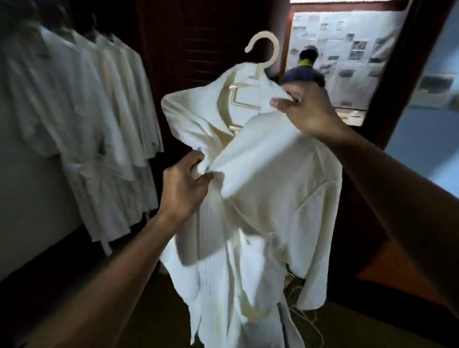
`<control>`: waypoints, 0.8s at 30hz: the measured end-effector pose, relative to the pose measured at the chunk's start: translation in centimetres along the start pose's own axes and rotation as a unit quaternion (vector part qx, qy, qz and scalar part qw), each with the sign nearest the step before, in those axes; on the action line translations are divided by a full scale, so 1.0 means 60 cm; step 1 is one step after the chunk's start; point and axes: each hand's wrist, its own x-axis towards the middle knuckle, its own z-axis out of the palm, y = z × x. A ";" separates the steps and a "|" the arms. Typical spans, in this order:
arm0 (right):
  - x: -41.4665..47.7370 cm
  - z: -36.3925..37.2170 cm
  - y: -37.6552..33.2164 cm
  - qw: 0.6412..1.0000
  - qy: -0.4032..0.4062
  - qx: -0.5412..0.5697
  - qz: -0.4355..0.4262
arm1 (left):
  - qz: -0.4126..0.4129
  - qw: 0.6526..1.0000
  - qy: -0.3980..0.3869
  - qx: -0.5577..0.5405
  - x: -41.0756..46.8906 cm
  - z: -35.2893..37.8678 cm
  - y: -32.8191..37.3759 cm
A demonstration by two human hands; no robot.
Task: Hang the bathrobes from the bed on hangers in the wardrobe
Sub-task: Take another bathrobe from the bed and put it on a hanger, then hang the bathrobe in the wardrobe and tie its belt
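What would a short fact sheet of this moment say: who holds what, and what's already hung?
robe: white, on a hanger, held in the air
hanger: cream, hook free, on no rail
left hand: pinches the robe's front
right hand: grips the robe by the collar
hung robes: white row to the left, blurred
background: another person by a paper-covered wall

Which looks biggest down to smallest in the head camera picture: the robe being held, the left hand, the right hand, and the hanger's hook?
1. Held bathrobe, by far.
2. Left hand and right hand: they look about alike, so no ranking.
3. Hanger hook, smallest.
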 end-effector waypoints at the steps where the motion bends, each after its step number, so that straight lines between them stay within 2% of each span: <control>1: 0.031 0.027 -0.003 1.000 -0.010 0.018 -0.014 | -0.015 1.000 0.010 -0.003 0.014 -0.007 -0.018; 3: 0.086 0.079 -0.015 0.998 -0.025 0.050 -0.040 | -0.048 0.998 0.028 -0.008 0.035 -0.025 -0.046; 7: 0.178 0.181 -0.072 0.989 -0.070 0.103 -0.078 | -0.099 0.989 0.092 0.058 0.072 -0.079 -0.118; 15: 0.308 0.375 -0.224 0.963 -0.082 0.163 -0.198 | -0.229 0.963 0.140 -0.007 0.128 -0.233 -0.301; 21: 0.417 0.531 -0.342 0.954 -0.080 0.207 -0.202 | -0.282 0.940 0.189 -0.005 0.199 -0.385 -0.452; 22: 0.433 0.553 -0.358 0.952 -0.086 0.214 -0.200 | -0.300 0.937 0.177 -0.031 0.211 -0.417 -0.471; 24: 0.464 0.598 -0.391 0.949 -0.095 0.222 -0.204 | -0.349 0.909 0.116 -0.194 0.233 -0.492 -0.506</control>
